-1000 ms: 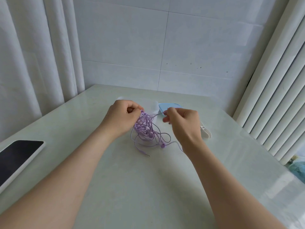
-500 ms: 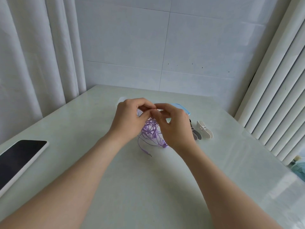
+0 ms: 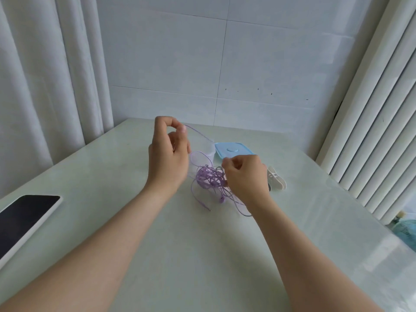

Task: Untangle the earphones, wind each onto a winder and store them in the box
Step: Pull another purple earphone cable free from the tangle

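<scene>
**Earphone tangle under separation; winding and storage not begun**

Pale glossy table set in a corner of white tiled wall, with a curtain at the left and vertical slats at the right.

Nearest the wearer, at the left edge, a dark-screened phone lies flat, well clear of the work.

Mid-table, the purple earphones sit as a dense knot on the surface, with a plug end and one earbud trailing toward the wearer. The right hand is closed against the knot's right side, fingertips pinched on cord there, apparently to anchor the bundle. The left hand is raised above the table, thumb and forefinger pinching a single strand that runs taut down to the right toward the right hand, evidently to draw one length free.

Just beyond the right hand lie the white winders, partly hidden, unused. Farther back stands a clear box, open, with its blue lid lying beside it, presumably ready for storage.

Assessment: untangling is at an early stage; hard pulling risks tightening the knot.
</scene>
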Demonstrator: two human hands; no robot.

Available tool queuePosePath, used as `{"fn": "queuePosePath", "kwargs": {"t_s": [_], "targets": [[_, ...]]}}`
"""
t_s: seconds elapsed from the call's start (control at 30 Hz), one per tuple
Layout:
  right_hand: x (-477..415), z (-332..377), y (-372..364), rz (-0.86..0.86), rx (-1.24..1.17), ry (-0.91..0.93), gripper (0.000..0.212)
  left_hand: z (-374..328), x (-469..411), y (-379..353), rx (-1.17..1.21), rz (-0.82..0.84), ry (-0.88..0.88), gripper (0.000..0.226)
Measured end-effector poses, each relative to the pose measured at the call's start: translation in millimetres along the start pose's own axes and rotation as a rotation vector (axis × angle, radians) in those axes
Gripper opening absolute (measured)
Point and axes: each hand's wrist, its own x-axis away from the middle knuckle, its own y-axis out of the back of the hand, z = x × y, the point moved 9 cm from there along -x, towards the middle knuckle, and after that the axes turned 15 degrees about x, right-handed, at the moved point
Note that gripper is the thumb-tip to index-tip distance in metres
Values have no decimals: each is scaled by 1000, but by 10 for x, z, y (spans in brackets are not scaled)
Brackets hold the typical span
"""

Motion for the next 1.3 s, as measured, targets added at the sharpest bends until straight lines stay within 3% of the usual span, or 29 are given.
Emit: {"fn": "queuePosePath", "kwargs": {"t_s": [0.13, 0.23, 0.3, 0.47, 0.6, 0.73, 0.83, 0.9, 1.03, 1.13, 1.3], "targets": [[-17, -12, 64, 46, -443, -62, 31, -4, 90, -175, -230, 147, -44, 31], [-20, 97, 131, 1, -492, 28, 31, 63, 207, -366, -269, 282, -30, 33], [1, 153, 192, -59, -510, 67, 32, 128, 233, -410, -422, 316, -34, 36], [70, 293, 371, -132, -759, 138, 36, 131, 204, -307, -759, 262, -111, 35], [140, 292, 400, -104, -871, -10, 31, 9, 168, -256, -867, 210, -212, 46], [99, 215, 542, -241, -584, 16, 33, 17, 114, -211, -972, 241, -223, 54], [108, 281, 660, -407, -145, 197, 18, 133, 76, -115, -1067, 259, -186, 57], [121, 300, 601, -422, 103, 236, 11, 162, 41, -42, -1043, 237, -168, 54], [101, 238, 480, -343, 146, 136, 14, 144, 50, -114, -899, 307, -183, 56], [85, 212, 546, -349, 171, 70, 31, 104, 88, -195, -774, 367, -163, 60], [151, 279, 602, -335, 233, 35, 46, 118, 113, -262, -556, 431, -114, 44]]}}
